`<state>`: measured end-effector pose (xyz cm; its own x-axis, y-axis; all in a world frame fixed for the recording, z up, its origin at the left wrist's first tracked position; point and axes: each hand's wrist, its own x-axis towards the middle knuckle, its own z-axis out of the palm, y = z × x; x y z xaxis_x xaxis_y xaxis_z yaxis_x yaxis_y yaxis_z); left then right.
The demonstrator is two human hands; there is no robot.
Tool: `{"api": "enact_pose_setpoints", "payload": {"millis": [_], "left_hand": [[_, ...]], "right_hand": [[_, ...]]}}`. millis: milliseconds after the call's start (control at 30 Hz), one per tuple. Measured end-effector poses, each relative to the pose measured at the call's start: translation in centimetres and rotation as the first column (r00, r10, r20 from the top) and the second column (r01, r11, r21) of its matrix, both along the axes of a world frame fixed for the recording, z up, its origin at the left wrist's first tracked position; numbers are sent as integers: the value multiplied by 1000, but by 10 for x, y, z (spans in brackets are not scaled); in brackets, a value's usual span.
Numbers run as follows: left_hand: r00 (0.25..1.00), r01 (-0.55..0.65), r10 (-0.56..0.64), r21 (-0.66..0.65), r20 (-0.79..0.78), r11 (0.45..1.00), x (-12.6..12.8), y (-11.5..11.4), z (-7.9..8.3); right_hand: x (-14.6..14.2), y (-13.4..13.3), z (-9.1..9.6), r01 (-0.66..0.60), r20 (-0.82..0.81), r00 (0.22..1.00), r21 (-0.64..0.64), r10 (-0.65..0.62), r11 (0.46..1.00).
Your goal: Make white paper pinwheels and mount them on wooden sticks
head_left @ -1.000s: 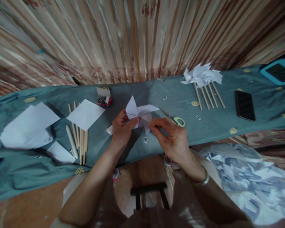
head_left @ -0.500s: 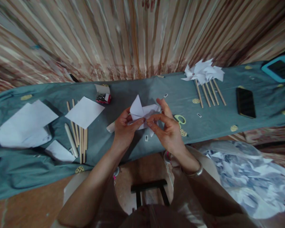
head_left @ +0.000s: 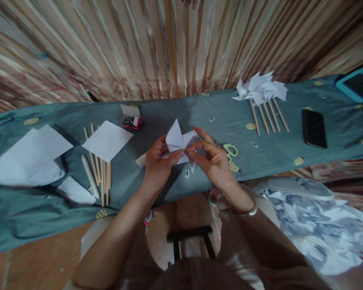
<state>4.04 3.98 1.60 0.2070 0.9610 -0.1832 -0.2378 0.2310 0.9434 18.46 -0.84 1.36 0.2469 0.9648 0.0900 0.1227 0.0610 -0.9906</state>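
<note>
Toward the left end of the cloth-covered bench [head_left: 196,112], we have a stack of white paper [head_left: 30,155], with a smaller white piece [head_left: 75,190] nearer the front edge. Just right of these lie a thick pale stick [head_left: 90,176] and a bundle of thin wooden sticks [head_left: 103,181], partly covered by a square white sheet [head_left: 108,141]. Beside that, toward the back edge, stands an open box [head_left: 132,121] of small metal pieces. Around the middle of the bench, nearer the front edge, our left hand [head_left: 159,165] clamps the folded paper pinwheel [head_left: 174,137], thumb in front near its centre and the other fingers mostly hidden behind. The pinwheel sits between our two hands, one blade pointing up toward the back edge. Our right hand [head_left: 214,163] has thumb and index finger pinched on the paper at the centre, almost meeting the left thumb. Green-handled scissors [head_left: 230,151] lie just behind the right hand. Farther right, finished pinwheels on sticks [head_left: 263,88] rest by the back edge, then a dark phone [head_left: 314,129]; below the front edge sits a clear bag of white paper shapes [head_left: 323,225]. A blue-framed device [head_left: 359,84] lies by the back right corner.
</note>
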Motion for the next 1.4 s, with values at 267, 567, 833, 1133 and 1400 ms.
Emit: {"api": "enact_pose_setpoints", "payload": {"millis": [267, 567, 833, 1133, 1400], "left_hand": [[999, -17, 17, -15, -39, 1000, 0, -2, 4], [999, -23, 23, -14, -30, 1000, 0, -1, 2], [999, -20, 20, -2, -50, 1000, 0, -2, 4], [1000, -12, 12, -8, -7, 1000, 0, -2, 3], [1000, -16, 17, 26, -24, 1000, -1, -2, 1]], "right_hand": [[0, 2, -4, -22, -93, 995, -53, 17, 998], [1, 3, -7, -30, -100, 995, -52, 24, 998], [1, 2, -7, -37, -100, 995, -53, 32, 998], [1, 3, -7, -42, -96, 995, -46, 38, 998], [-1, 2, -7, -34, -67, 997, -60, 30, 998]]}}
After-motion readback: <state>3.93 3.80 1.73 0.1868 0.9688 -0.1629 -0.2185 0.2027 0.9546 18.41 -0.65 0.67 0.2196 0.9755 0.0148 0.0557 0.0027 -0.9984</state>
